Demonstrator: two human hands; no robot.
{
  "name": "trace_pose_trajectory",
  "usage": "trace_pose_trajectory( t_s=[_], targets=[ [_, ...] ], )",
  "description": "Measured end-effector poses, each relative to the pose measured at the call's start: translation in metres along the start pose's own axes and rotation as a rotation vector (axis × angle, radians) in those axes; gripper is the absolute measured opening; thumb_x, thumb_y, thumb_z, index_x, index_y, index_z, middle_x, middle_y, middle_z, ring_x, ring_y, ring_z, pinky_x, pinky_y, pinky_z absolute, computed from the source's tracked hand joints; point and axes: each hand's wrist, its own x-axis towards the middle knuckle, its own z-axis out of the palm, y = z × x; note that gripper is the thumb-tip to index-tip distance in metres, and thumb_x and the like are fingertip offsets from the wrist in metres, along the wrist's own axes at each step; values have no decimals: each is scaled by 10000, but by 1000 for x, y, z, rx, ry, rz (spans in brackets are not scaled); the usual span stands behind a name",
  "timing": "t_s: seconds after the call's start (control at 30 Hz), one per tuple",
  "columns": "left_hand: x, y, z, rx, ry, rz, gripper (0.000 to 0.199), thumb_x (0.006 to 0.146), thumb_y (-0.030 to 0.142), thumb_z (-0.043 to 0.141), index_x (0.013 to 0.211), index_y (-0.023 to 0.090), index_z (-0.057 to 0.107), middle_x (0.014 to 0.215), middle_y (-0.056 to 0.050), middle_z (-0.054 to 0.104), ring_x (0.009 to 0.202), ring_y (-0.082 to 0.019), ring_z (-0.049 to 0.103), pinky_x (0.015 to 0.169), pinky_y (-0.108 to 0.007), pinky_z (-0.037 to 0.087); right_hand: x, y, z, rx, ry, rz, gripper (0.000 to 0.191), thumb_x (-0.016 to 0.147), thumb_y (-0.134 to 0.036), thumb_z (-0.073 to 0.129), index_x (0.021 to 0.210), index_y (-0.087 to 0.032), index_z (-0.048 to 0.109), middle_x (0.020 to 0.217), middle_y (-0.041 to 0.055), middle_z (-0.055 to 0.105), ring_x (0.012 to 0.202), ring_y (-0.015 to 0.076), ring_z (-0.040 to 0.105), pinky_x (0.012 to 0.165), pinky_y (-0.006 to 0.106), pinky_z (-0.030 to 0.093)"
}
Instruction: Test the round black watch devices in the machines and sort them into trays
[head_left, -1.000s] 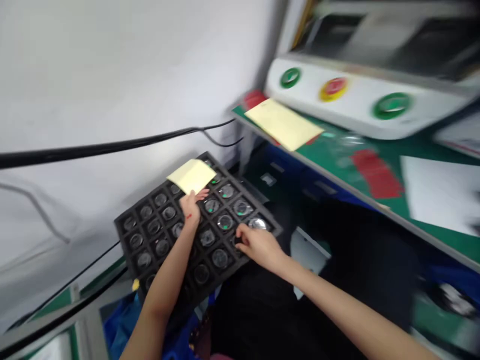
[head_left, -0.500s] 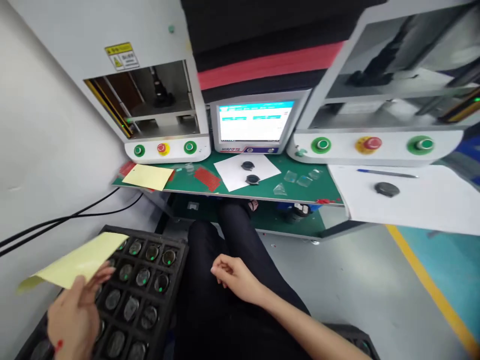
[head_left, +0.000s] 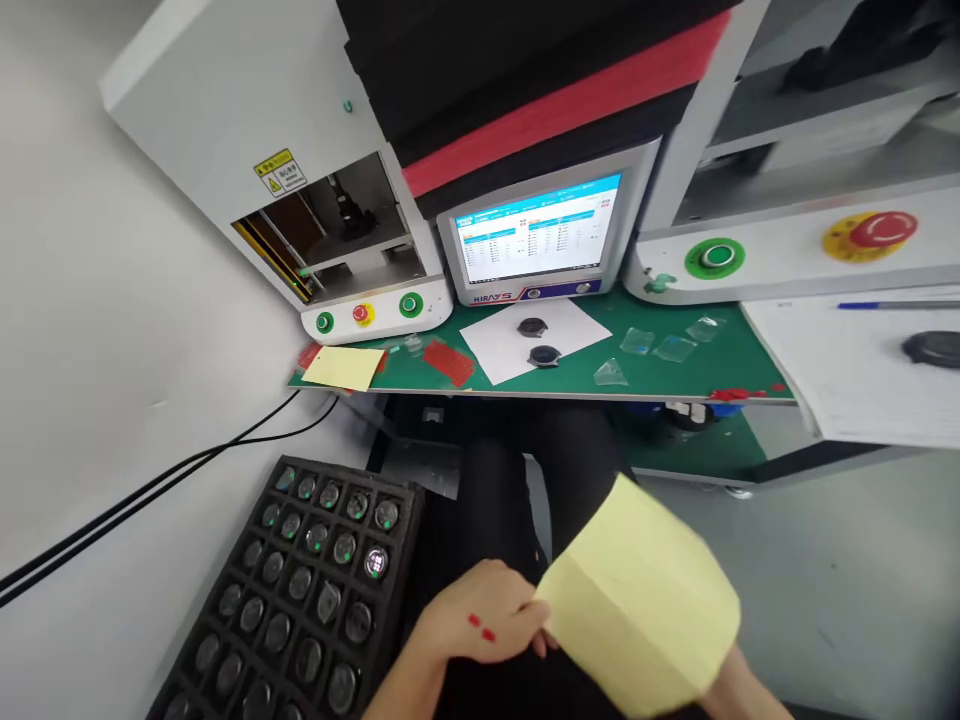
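Over my lap, my left hand [head_left: 491, 612] pinches the left edge of a pale yellow paper sheet [head_left: 645, 600]. Two small red pieces stick to the back of that hand. The sheet hides the fingers of my right hand [head_left: 729, 685], with only a part near the wrist showing below its lower right corner. To the left lies a black compartment tray [head_left: 409, 530] filled with round watch bodies, many bearing green dots. One watch [head_left: 376, 562] in the right column has a lit display.
On the green bench [head_left: 555, 380] are two dark watch cases [head_left: 544, 356] on white paper, another yellow sheet [head_left: 343, 367], red sticker sheets [head_left: 448, 362] and clear film pieces [head_left: 675, 348]. Behind stand a monitor [head_left: 536, 240] and press machines with green buttons [head_left: 716, 257] and red stops [head_left: 883, 230].
My left hand has carried the yellow sheet from above the tray to my lap, where it covers my right hand. One tray watch has lit up, and the monitor shows more text. The view has tilted.
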Motion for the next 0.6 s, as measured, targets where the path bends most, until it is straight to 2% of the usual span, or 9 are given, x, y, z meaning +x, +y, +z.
trace_pose_trajectory(
  t_s=[0.03,0.1,0.13,0.23,0.33,0.4,0.47,0.53,0.6],
  targets=[
    [19,-5,3,-73,-27,-30,404,856,150,377,582,157,673,635,-35,708,800,-172,689,899,-267,472,-4,1,-7,49,142,-6,395,530,-613,767,708,-262,743,763,159,735,639,326,690,551,460,541],
    [60,-14,12,-360,-219,-117,373,810,130,394,529,156,639,550,-30,657,749,-170,680,928,-297,469,-17,2,-15,159,427,-32,403,535,-603,736,747,-260,742,836,173,741,744,359,704,651,515,556],
    [80,-16,18,-408,-284,-134,372,800,140,389,504,155,613,535,-35,642,678,-168,667,892,-313,491,-24,1,-17,200,555,-86,436,560,-610,706,797,-247,742,862,172,741,801,365,705,718,536,556],
    [122,-15,32,-384,-419,-118,353,789,207,401,510,138,605,523,-54,621,561,-167,626,819,-346,517,-47,-1,-18,175,748,-372,622,649,-740,530,892,-198,714,887,151,740,908,353,699,841,542,537],
    [134,-10,37,-300,-498,-58,352,782,281,418,554,120,632,537,-65,624,585,-176,639,826,-353,515,-60,2,-18,27,893,-557,648,575,-757,599,867,-186,694,905,129,748,883,335,698,787,469,558],
    [134,-10,38,-235,-518,-28,391,795,347,419,570,114,638,565,-81,643,603,-187,651,818,-361,519,-58,9,-17,-60,965,-558,583,516,-653,737,838,-169,696,886,130,752,827,332,698,721,433,561],
    [131,-11,38,-151,-513,-8,454,822,409,397,595,107,650,610,-103,672,631,-204,668,799,-364,526,-51,16,-16,-127,1005,-546,545,513,-607,770,806,-153,698,851,138,751,783,332,695,675,417,555],
    [128,-13,37,-41,-456,11,493,854,411,353,623,106,665,660,-114,699,686,-216,684,792,-353,527,-40,20,-15,-193,1041,-551,554,561,-653,711,798,-152,698,843,139,749,779,328,691,676,407,545],
    [128,-14,29,92,-321,38,461,865,363,350,646,116,671,707,-114,716,747,-232,687,798,-355,520,-30,21,-16,-269,1110,-553,576,606,-700,637,803,-162,691,848,141,745,785,322,682,693,403,526]
  ],
)
